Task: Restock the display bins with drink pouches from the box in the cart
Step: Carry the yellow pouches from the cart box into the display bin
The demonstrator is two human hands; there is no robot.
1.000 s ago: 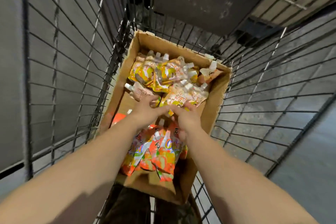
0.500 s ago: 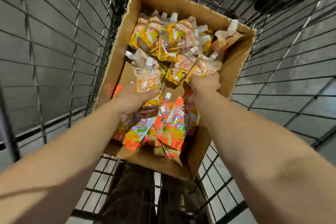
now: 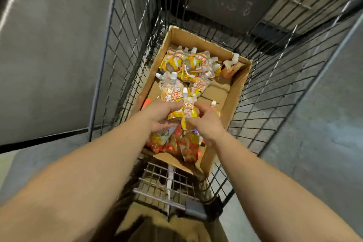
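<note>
Looking down into a black wire cart holding an open cardboard box. Over the box's near half, the left hand grips a yellow-and-white drink pouch, spout pointing away. Touching it, the right hand pinches a second pouch. More yellow pouches lie at the box's far end; orange pouches lie at its near end, under the hands.

Cardboard box: matt brown corrugated board, dull inner walls. Drink pouches: glossy plastic film, printed orange and yellow, with white plastic screw caps. Cart: dark coated metal wire mesh. Floor: rough, matt grey concrete
</note>
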